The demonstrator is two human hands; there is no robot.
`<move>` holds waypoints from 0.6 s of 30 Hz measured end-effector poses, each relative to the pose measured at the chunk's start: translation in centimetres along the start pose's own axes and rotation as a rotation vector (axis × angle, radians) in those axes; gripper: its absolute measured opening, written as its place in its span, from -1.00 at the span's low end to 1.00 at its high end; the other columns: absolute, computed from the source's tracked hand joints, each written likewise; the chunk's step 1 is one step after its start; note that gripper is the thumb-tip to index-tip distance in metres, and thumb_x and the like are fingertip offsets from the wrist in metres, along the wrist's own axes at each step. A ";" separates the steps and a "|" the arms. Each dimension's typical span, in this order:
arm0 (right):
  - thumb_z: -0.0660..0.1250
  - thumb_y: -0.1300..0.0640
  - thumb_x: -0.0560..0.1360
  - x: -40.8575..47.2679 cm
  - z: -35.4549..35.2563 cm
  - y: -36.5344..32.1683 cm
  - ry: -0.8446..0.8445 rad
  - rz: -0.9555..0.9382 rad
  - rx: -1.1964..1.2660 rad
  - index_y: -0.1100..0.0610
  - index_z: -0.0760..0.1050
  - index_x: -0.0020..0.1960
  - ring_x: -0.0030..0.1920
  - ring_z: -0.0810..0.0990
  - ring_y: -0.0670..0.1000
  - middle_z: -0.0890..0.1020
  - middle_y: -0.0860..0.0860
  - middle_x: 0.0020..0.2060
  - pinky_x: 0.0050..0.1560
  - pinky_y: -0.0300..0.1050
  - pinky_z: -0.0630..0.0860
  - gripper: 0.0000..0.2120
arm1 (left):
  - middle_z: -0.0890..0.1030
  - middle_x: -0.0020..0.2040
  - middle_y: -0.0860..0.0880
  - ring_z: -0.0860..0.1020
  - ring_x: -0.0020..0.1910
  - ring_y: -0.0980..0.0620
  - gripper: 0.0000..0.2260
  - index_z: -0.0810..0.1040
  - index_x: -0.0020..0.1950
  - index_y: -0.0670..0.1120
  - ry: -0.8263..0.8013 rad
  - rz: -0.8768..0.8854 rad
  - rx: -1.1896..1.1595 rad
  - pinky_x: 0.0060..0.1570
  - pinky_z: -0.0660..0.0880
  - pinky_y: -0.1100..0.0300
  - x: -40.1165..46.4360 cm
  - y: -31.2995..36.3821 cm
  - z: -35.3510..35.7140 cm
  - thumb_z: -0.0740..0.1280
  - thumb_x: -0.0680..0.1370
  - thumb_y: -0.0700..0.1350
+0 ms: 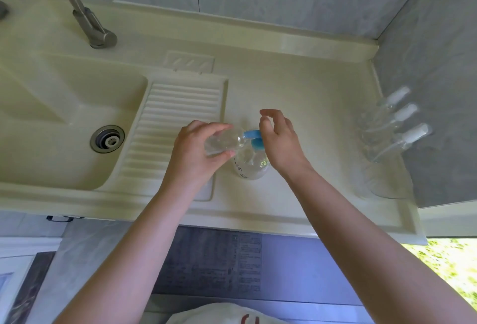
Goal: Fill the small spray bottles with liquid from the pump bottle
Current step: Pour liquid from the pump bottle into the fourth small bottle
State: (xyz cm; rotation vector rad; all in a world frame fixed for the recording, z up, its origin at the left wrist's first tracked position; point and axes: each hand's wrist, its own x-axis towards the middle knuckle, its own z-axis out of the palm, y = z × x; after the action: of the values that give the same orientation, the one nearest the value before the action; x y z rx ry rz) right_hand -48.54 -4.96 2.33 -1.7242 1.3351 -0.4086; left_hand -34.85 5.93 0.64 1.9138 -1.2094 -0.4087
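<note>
Clear plastic small spray bottle [224,141] tipped at the blue pump head [254,137], frame centre.
Left hand [197,148] has its grip clamped on that bottle; right hand [280,140] presses the pump bottle [249,166], fingers loose and apart; three capped spray bottles [392,127] at right on the bench [296,96].

The faucet [85,17] is cut off by the upper edge of the frame. The right hand [280,140] hides part of the blue pump head [254,137]. At the right, the three spray bottles [389,127] look blurred.
</note>
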 end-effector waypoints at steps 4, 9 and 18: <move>0.08 -0.05 0.64 0.3 -0.8 -0.3 -0.025 -0.038 -0.025 -0.11 0.35 0.39 0.17 0.41 -0.03 0.39 -0.01 0.35 0.25 -0.09 0.31 -0.66 | 0.57 -0.01 0.04 0.54 0.05 0.03 -0.55 0.64 0.20 0.08 0.011 0.006 -0.015 0.19 0.42 0.20 0.2 0.2 -0.2 0.60 0.33 -0.13; -0.11 -0.07 0.61 -0.1 0.2 0.5 -0.037 -0.052 -0.179 -0.19 0.38 0.35 0.35 0.38 0.06 0.36 -0.07 0.43 0.41 0.16 0.28 -0.58 | 0.57 0.00 0.03 0.55 0.05 0.02 -0.54 0.65 0.20 0.06 0.004 -0.011 -0.009 0.20 0.43 0.17 0.1 0.1 0.0 0.60 0.33 -0.15; 0.09 -0.13 0.64 0.5 -0.9 -0.3 -0.079 -0.021 0.008 -0.12 0.38 0.38 0.18 0.42 -0.05 0.41 -0.01 0.32 0.20 -0.10 0.34 -0.66 | 0.55 0.00 0.04 0.54 0.07 0.06 -0.55 0.64 0.20 0.09 0.022 -0.009 -0.012 0.22 0.42 0.21 0.1 0.5 -0.2 0.59 0.34 -0.14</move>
State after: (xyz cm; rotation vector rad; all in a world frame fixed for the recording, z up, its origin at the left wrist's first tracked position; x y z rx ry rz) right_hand -48.80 -5.82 2.99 -1.7314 1.2587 -0.3534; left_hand -35.01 5.84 1.19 1.9097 -1.1817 -0.3979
